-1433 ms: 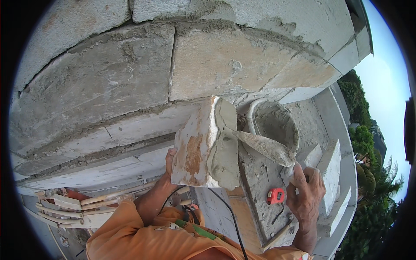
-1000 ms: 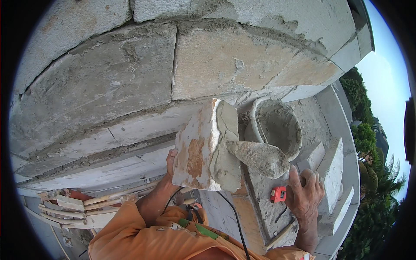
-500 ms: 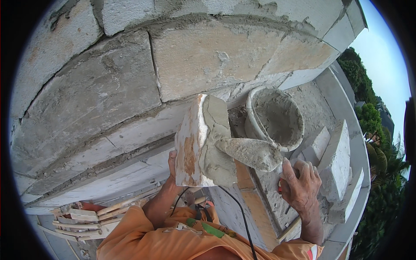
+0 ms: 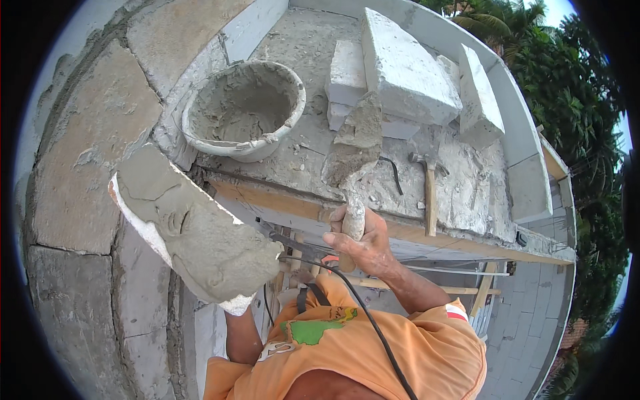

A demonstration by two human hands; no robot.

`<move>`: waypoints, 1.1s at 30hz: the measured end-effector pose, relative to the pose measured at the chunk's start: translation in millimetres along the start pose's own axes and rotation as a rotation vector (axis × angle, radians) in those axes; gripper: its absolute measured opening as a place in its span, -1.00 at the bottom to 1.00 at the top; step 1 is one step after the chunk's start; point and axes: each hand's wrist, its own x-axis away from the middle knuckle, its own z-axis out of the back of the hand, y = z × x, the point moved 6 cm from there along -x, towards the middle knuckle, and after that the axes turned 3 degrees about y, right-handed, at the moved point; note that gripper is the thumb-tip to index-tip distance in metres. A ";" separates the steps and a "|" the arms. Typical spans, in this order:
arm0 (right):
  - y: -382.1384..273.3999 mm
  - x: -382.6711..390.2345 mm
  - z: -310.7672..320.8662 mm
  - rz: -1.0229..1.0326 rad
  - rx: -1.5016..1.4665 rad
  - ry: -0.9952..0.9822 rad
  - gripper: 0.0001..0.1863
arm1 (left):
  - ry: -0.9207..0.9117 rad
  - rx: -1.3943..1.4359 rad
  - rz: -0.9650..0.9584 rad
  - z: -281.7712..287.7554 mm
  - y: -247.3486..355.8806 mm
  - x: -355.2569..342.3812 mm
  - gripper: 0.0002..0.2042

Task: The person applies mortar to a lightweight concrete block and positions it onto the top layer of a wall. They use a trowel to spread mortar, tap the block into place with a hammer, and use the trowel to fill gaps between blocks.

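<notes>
A pale masonry block [image 4: 150, 233] is held up at the left, its upward face thickly coated with wet grey mortar [image 4: 200, 233]. My left forearm [image 4: 243, 337] rises under its near end; the block hides my left hand, which bears it from below. My right hand [image 4: 363, 240] is closed round the handle of a trowel [image 4: 353, 150], just right of the block and apart from it. Mortar clings to the trowel's blade, which points away from me over the ledge. Beyond the block stands a round bucket [image 4: 257, 153] with grey mortar inside.
Several white blocks [image 4: 410, 73] lie on the dusty concrete ledge [image 4: 307, 40]. A hammer [image 4: 430, 193] rests near the ledge's timber edge [image 4: 267, 199]. A block wall [image 4: 83, 180] curves along the left. A black cable [image 4: 373, 327] crosses my orange shirt. Trees rise beyond the low right-hand wall.
My view has swung to the right. The trowel has come off the block's mortared face and now points away from me. The block has tilted, showing its coated face more fully.
</notes>
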 end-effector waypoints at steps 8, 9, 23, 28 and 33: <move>1.3 57.7 20.2 0.106 -0.696 0.192 -0.51 | -0.144 -0.125 0.041 -68.8 -74.8 -57.4 0.00; 4.9 63.7 27.4 0.068 -0.739 0.242 -0.45 | -0.146 -0.226 -0.050 -77.7 -82.4 -63.8 0.01; 30.7 110.3 186.4 0.155 -0.662 0.816 -0.38 | -0.283 -0.350 0.684 -67.0 -285.3 -88.3 -0.28; 50.5 99.6 235.3 0.104 -0.593 0.860 -0.43 | -0.288 -0.412 0.839 -42.4 -311.3 -94.1 -0.63; 56.6 51.9 260.1 0.077 -0.552 0.767 -0.51 | -0.281 -0.388 0.854 -4.0 -322.9 -109.4 -0.81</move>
